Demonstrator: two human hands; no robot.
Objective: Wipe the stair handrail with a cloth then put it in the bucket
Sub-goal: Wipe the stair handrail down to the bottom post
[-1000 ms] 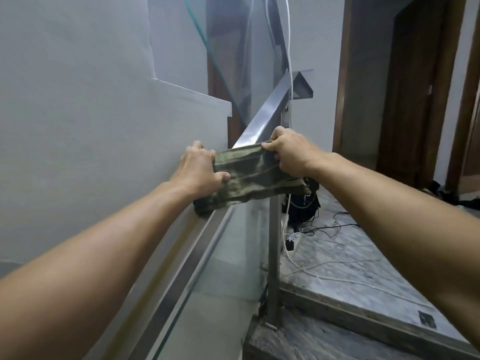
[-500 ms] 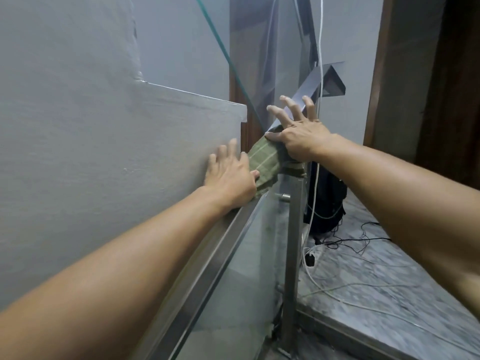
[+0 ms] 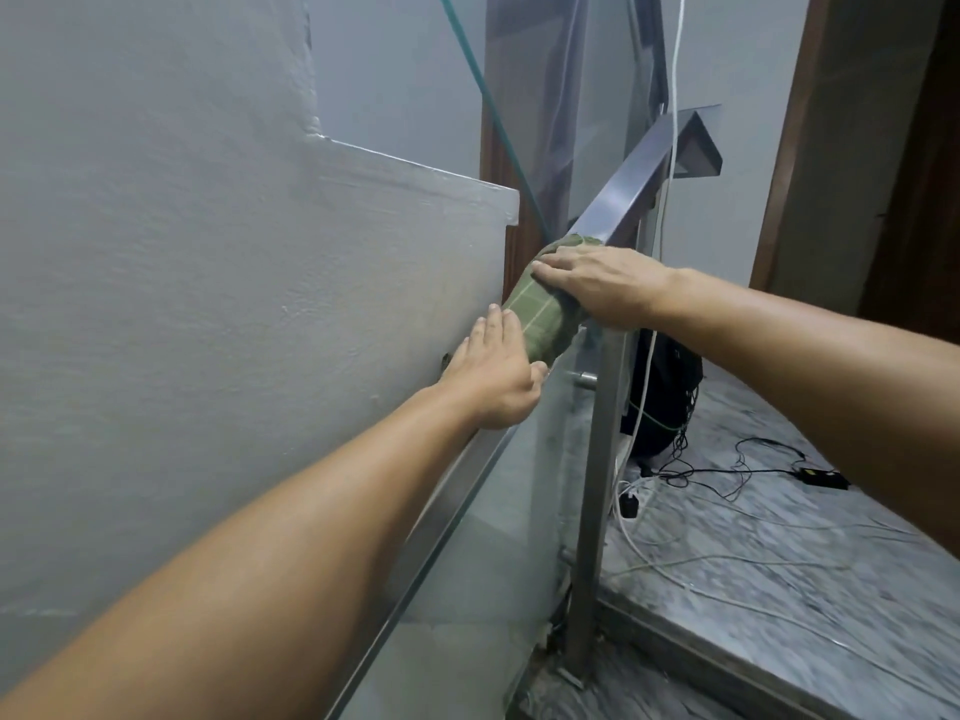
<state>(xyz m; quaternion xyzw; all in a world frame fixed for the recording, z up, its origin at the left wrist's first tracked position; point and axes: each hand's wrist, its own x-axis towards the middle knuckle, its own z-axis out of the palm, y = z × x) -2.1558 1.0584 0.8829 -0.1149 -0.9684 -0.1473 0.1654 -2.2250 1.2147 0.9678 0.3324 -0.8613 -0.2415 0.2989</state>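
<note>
Head view: cloth (image 3: 540,309), green w/ pale check lines, is lying draped over the rail (image 3: 628,184) at frame centre, wrapping its top and sides. Right hand (image 3: 608,293) is coming in from the right edge, pressing flat on the cloth's upper part, fingers stretched out together, not curled round it. Left hand (image 3: 498,376) is sitting just below, centre-left, lying on the rail w/ fingers extended, tips touching the cloth's lower edge; not gripping anything. Grey wall (image 3: 208,304) is filling the left. Cables (image 3: 727,485) are trailing over the marble floor (image 3: 805,589) at lower right. Bucket not in view.
</note>
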